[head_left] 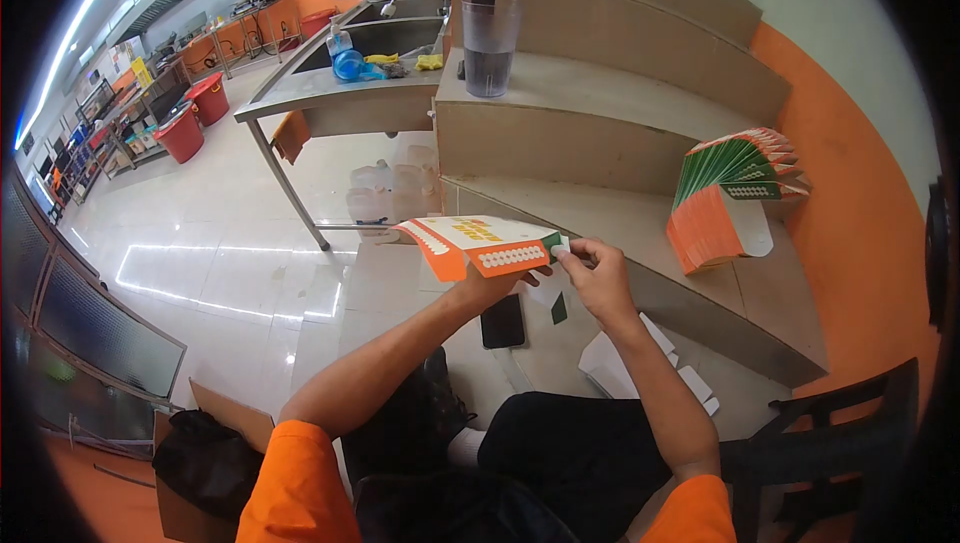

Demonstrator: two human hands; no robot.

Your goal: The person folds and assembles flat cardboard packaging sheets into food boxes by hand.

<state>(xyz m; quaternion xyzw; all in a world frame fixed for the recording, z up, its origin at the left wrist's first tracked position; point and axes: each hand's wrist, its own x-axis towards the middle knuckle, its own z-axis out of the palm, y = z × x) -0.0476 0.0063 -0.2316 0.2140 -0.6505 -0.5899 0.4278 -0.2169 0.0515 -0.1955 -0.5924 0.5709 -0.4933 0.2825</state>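
In front of me is a printed food carton (480,238), orange and white with yellow lettering and a green end; it looks partly folded. My left hand (488,285) supports it from below, its fingers mostly hidden behind the cardboard. At the carton's right end, my right hand (598,275) pinches a small white and green flap between thumb and fingers. On the lower step to the right stands a fanned stack of similar cartons (710,218), orange in front and green behind. A small dark green piece (558,308) shows just below my hands.
A dark phone (503,322) and white cardboard pieces (615,368) lie on the floor below. Tiled steps (590,213) rise ahead, bearing a clear plastic cup (489,71). To the left stands a metal sink table (300,83); a black chair (830,443) is at right.
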